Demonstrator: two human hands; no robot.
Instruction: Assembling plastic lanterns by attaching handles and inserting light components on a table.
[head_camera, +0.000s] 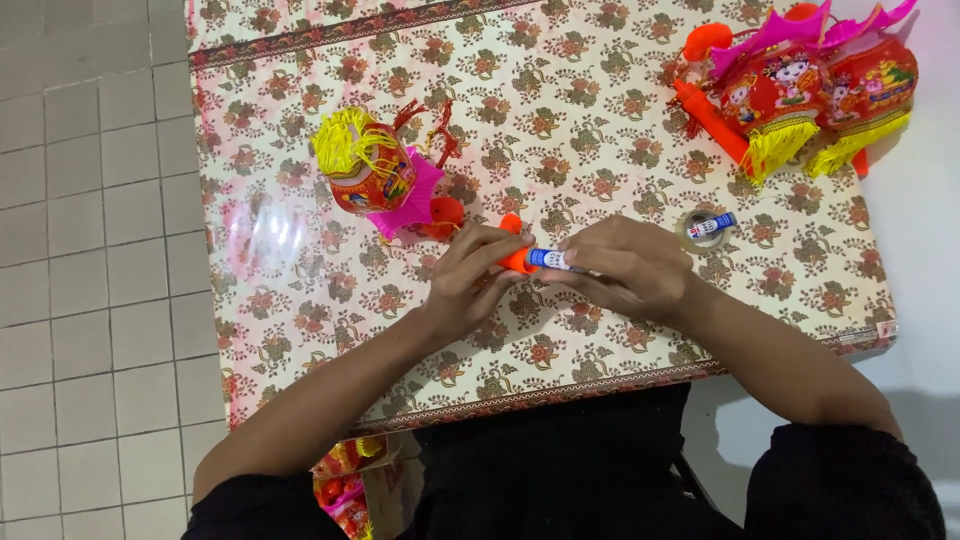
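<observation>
My left hand (468, 278) and my right hand (622, 266) meet over the middle of the flower-patterned table (300, 270). Between them they grip an orange stick-shaped handle (517, 260) with a small blue-and-white cylinder (550, 259), like a battery, at its right end under my right fingers. The handle's orange tip pokes up above my left fingers. Just behind my left hand lies a small red lantern (372, 172) with yellow tassels, a pink fringe and red cords, on its side.
Two more red lanterns (810, 85) with yellow fringes and an orange handle lie at the table's far right corner. A small roll with a blue-and-white cylinder (706, 227) sits right of my right hand. Grey tiled floor (90, 300) lies left; more lantern parts (345, 480) are under the table's near edge.
</observation>
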